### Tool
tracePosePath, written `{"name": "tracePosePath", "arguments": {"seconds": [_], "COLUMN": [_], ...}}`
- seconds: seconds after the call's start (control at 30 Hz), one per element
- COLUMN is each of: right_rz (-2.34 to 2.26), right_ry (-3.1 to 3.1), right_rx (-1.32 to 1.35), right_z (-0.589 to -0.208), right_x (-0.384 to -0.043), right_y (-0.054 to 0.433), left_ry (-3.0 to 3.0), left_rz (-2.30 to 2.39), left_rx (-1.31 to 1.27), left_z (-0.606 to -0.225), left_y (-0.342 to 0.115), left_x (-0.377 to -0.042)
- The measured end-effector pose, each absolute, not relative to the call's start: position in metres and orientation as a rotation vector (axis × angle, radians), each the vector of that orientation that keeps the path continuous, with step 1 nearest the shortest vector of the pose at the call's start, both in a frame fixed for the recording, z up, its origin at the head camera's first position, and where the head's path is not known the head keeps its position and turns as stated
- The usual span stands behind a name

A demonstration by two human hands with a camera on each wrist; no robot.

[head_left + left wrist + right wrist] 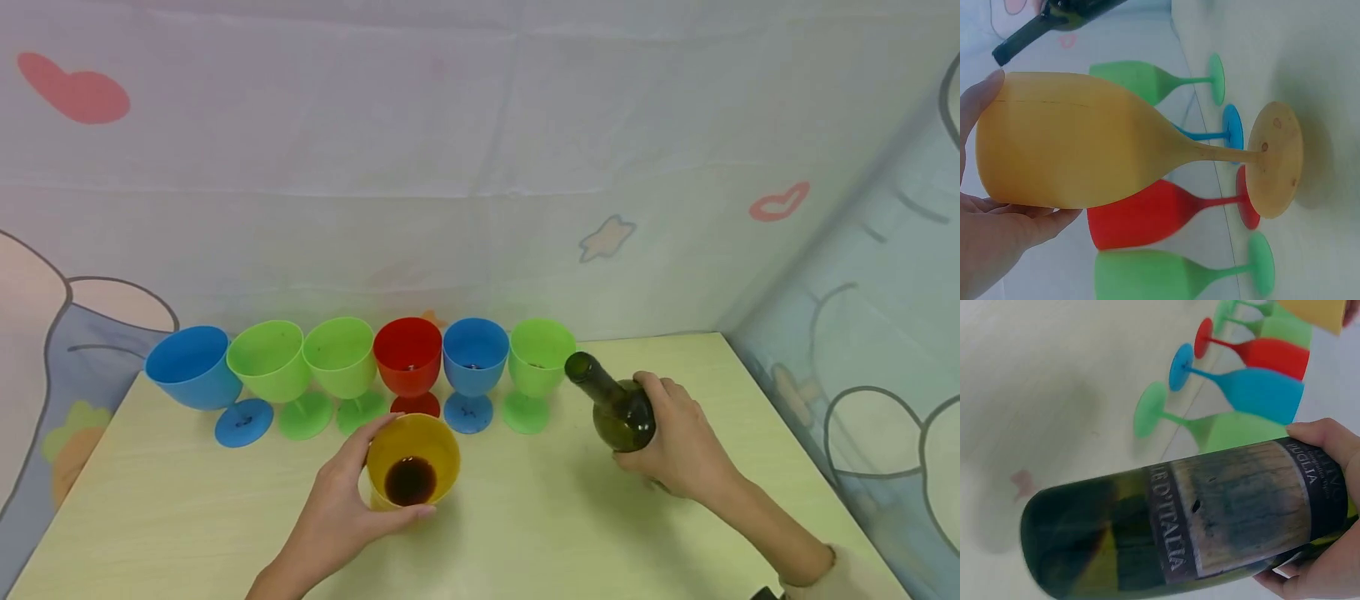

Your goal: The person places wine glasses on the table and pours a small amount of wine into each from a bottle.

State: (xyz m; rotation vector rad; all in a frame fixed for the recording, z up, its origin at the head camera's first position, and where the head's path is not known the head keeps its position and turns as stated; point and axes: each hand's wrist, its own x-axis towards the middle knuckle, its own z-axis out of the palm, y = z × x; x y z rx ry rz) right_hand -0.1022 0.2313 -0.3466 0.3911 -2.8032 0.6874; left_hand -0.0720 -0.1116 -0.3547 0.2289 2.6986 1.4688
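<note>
In the head view my left hand [337, 504] grips the bowl of a yellow goblet [442, 450] between thumb and fingers. Dark liquid [410, 481] lies at the bottom of that bowl. The goblet's stem and round foot [1279, 187] show in the left wrist view; I cannot tell whether the foot touches the table. To the right, my right hand [675, 437] is wrapped around the upper body of a green glass wine bottle [622, 417]. Its label [1241, 512] faces the right wrist camera. The neck leans left toward the goblet, its mouth well apart from the rim.
Along the back of the pale table [540, 517] stands a row of goblets: a blue one [191, 367] at far left, several green, a red one [408, 354], another blue one [475, 354], and a green one [540, 354] nearest the bottle. Printed cloth [420, 167] hangs behind.
</note>
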Motion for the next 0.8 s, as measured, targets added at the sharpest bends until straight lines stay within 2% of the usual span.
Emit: {"name": "tracePosePath", "arguments": {"seconds": [0.27,0.8], "right_rz": [0.969,1.189], "right_ry": [-2.722,-2.681], "right_rx": [0.252,-0.058], "right_z": [-0.356,-0.367], "right_x": [-0.117,-0.132], "right_y": [0.249,0.266], "left_ry": [2.731,2.882], "left_rz": [1.445,1.365], "left_rx": [0.100,-0.154], "left_z": [-0.360,-0.366], "left_y": [-0.140,-0.216], "left_x": [-0.070,-0.060]}}
